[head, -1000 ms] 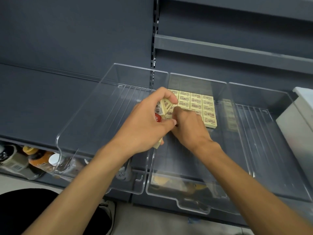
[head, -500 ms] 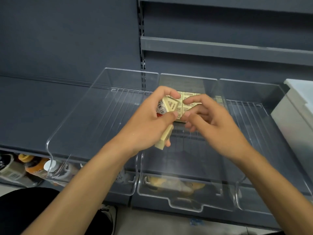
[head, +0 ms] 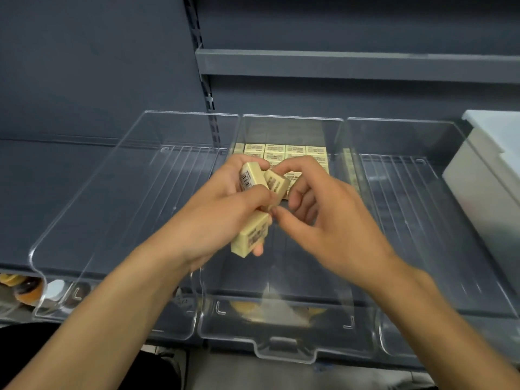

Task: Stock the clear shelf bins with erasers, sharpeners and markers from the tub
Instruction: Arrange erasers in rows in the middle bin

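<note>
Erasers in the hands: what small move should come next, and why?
Probably the right hand pulls the eraser it appears to pinch free of the left hand and lays it at the front edge of the rows in the middle bin. The left hand grips several spare erasers, and the bin floor in front of the rows is bare.

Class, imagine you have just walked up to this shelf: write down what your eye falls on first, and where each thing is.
Two hands meet at the centre: the left hand grips a bunch of cream erasers while the right hand pinches a single eraser beside them. Behind them, neat rows of erasers fill the back of the middle clear bin, and a white tub stands at the right edge.
</note>
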The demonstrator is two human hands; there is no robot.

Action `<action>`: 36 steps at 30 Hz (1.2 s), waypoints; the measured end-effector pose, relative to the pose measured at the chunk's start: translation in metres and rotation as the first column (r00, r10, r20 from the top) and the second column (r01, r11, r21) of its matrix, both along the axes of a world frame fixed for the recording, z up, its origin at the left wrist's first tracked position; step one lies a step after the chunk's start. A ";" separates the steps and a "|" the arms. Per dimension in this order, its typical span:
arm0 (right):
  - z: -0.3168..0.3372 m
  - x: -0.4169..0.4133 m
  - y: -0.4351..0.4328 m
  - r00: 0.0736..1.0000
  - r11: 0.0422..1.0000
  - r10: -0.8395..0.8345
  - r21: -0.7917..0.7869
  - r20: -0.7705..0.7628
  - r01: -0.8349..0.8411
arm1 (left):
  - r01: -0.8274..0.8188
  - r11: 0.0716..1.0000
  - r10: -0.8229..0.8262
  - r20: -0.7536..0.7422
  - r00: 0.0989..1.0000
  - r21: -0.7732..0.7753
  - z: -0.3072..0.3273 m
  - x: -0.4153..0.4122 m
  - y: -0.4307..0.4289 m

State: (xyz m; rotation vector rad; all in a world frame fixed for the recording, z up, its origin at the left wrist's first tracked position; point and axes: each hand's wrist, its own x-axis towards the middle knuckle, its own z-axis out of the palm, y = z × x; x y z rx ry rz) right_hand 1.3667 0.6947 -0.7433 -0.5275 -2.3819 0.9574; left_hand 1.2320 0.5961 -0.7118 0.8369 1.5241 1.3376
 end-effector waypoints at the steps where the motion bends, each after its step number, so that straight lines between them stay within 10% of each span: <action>1: 0.000 0.002 0.001 1.000 0.999 -0.021 0.027 0.005 0.021 | 0.007 1.000 -0.007 -0.002 1.000 0.000 0.000 0.000 0.000; 36: 0.001 -0.008 0.013 0.840 0.928 -0.270 0.359 0.471 0.097 | -0.247 0.961 0.274 -0.306 0.912 0.126 -0.007 -0.027 0.000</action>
